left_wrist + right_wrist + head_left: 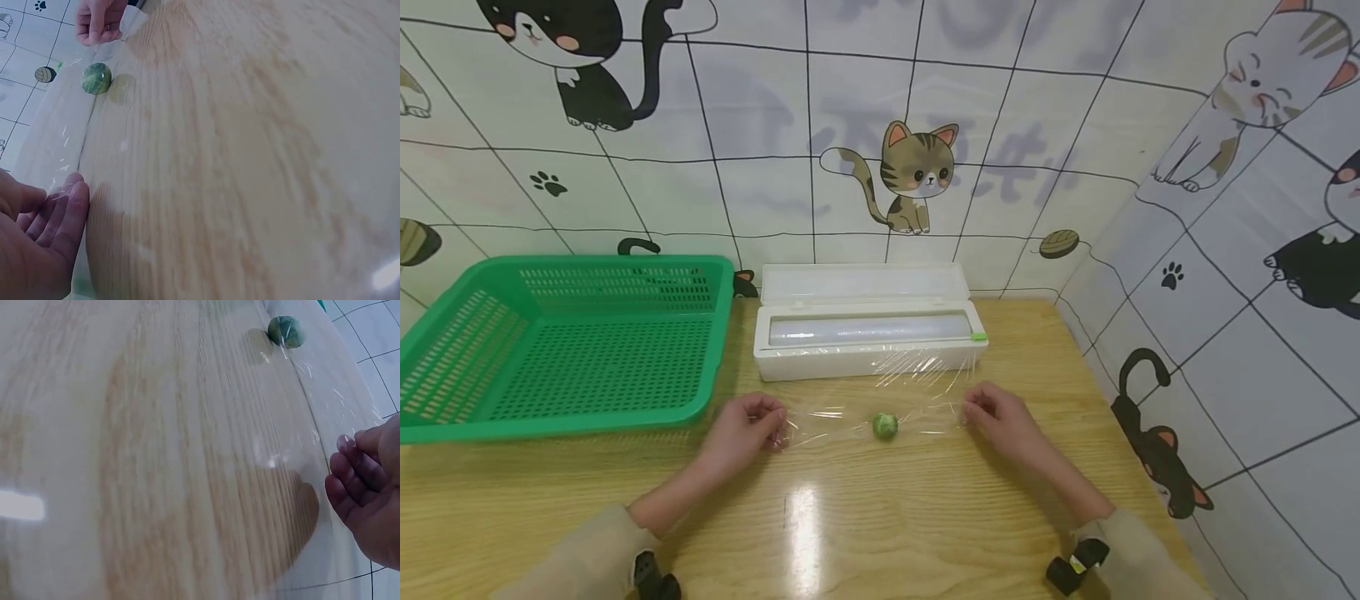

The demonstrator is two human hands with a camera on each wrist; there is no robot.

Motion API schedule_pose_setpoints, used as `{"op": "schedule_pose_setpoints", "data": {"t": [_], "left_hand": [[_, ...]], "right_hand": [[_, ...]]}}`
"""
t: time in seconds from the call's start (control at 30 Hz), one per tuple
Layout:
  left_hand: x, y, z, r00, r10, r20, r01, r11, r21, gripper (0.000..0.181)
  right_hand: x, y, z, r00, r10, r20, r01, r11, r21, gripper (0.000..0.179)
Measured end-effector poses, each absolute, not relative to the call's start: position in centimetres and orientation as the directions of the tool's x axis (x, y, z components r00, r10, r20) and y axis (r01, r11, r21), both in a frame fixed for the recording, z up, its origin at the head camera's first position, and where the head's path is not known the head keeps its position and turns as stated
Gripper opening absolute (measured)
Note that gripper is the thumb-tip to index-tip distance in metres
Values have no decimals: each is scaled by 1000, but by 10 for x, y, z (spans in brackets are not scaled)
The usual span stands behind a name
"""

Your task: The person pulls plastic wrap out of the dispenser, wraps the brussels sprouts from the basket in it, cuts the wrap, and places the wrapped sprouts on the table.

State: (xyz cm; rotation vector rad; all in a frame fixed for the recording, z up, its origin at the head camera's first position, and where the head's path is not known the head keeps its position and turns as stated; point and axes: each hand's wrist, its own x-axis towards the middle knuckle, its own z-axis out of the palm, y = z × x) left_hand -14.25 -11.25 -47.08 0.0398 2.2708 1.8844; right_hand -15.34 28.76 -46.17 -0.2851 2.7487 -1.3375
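Observation:
A clear sheet of cling film (835, 421) stretches between both hands, its back part running to a white dispenser box (805, 365). Thumb and fingers of my left hand (741, 429) pinch its left front corner. The opposite corner is pinched by my right hand (1006, 421), thumb against fingertip in the right wrist view. Between the hands, nearer the right, a small round green vegetable with pale veins (885, 426), like a Brussels sprout, overlaps the film near its front edge. It also shows beyond the left fingers in the left wrist view (97, 79).
The dispenser's lid (865, 283) stands raised, a film roll (872, 329) inside and a green slider (979, 337) at its right end. Left of it sits a green perforated basket (718, 350). A cat-patterned covering (865, 100) borders the wooden table (880, 525) behind and right.

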Motion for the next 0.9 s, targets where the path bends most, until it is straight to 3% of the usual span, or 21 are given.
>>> {"op": "schedule_pose_setpoints", "data": {"t": [0.17,0.43,0.7,0.9], "left_hand": [[-144,-109,-468,-981,86,-171,-155,175,972,10],[-150,-109,-470,-990,57,-126,-109,241,964,9],[-149,-107,-471,-996,50,75,90,522,848,8],[-149,-107,-472,-994,42,103,109,557,823,5]], "right_hand": [[-157,283,-463,-988,-149,28,-118,643,-757,7],[-165,282,-468,-985,-159,60,-158,721,-675,5],[-167,282,-472,-974,-212,83,-216,742,-635,5],[-168,281,-473,-977,-202,68,-199,751,-629,6]]}}
